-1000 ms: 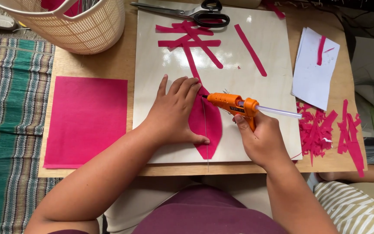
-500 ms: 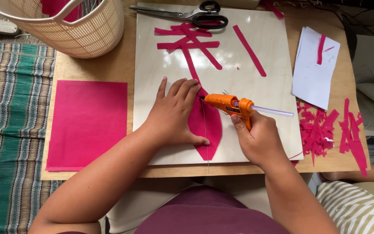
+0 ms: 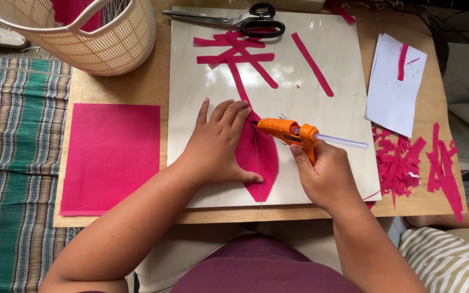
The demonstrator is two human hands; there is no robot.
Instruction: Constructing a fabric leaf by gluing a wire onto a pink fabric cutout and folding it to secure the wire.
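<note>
Two hands | left hand point(image 3: 215, 142) pins petal point(image 3: 260, 157) | right hand point(image 3: 321, 176) grips glue gun point(image 3: 289, 132)

A pink leaf-shaped paper cutout point(image 3: 260, 160) is pressed flat onto a glossy white square board point(image 3: 332, 163) by the left hand point(image 3: 218, 144), while an orange hot glue gun point(image 3: 287, 133) is gripped by the right hand point(image 3: 324, 176), its nozzle laid against the cutout's upper tip
</note>
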